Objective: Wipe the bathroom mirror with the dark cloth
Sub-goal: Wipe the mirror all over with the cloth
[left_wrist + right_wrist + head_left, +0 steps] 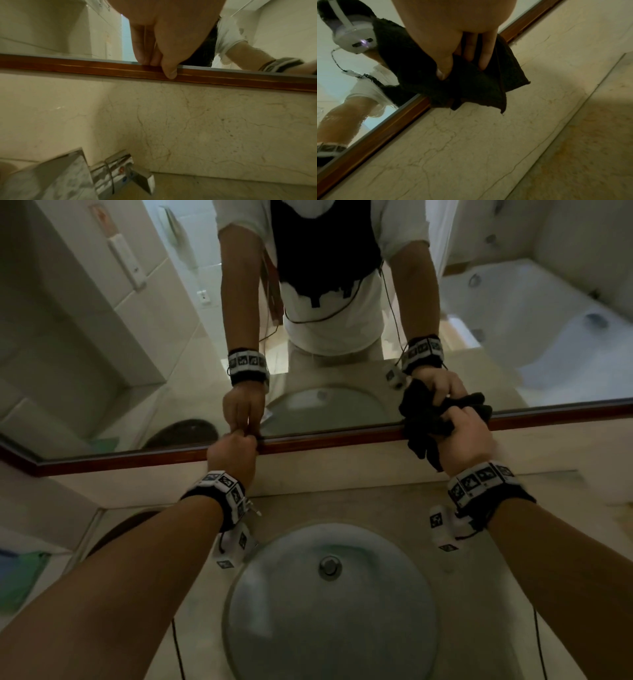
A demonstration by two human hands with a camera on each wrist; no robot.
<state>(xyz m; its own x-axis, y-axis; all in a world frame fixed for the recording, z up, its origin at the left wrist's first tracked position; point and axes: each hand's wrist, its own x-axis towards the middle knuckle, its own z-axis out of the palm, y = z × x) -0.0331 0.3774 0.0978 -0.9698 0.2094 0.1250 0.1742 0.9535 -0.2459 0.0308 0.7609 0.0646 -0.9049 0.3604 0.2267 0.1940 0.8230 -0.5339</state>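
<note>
The bathroom mirror [137, 354] fills the upper part of the head view, with a brown wooden frame [325, 441] along its bottom edge. My right hand [459, 436] grips a bunched dark cloth [424, 422] and holds it against the glass and the frame at the right. In the right wrist view, thumb and fingers of that hand [462, 65] dig into the cloth [471, 88], which hangs over the frame [376, 132]. My left hand [251, 438] sits further left with curled fingers on the frame. In the left wrist view its fingertips [145, 62] touch the frame's [85, 66] top edge, and the thumb lies on its front.
A round sink [274, 628] with a metal drain [329, 566] lies below my arms in a beige marble counter [590, 148]. A chrome tap [120, 174] stands under my left hand. A marble backsplash [188, 121] runs beneath the frame.
</note>
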